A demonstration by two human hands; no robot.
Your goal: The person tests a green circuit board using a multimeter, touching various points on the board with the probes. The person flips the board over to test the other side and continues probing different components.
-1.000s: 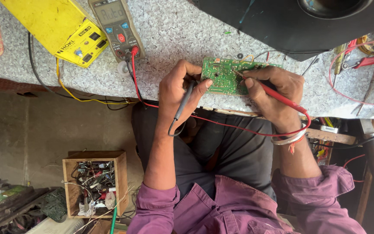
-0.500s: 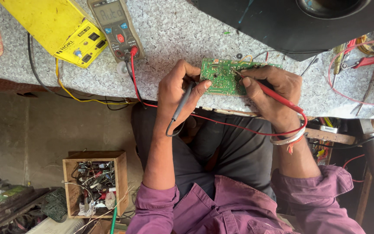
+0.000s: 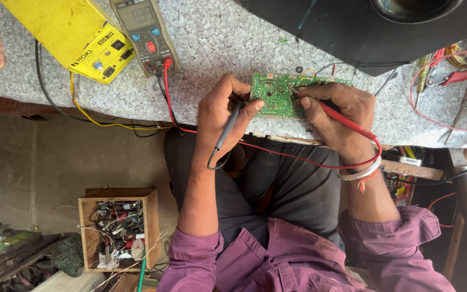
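A: What lay on the speckled desk [image 3: 217, 38]?
B: A green circuit board [image 3: 277, 97] near its front edge.
A: And the hands?
B: Left hand [image 3: 220, 119] fingers pinched a black probe [image 3: 228, 127]; right hand [image 3: 336, 116] fingers gripped a red probe [image 3: 336, 116] touching the board

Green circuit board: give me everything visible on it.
The green circuit board is a small rectangle lying flat at the near edge of the speckled grey worktop, solder side up with pale traces and joints. The left hand steadies its left edge while holding a black probe; the right hand presses a red probe tip onto it.
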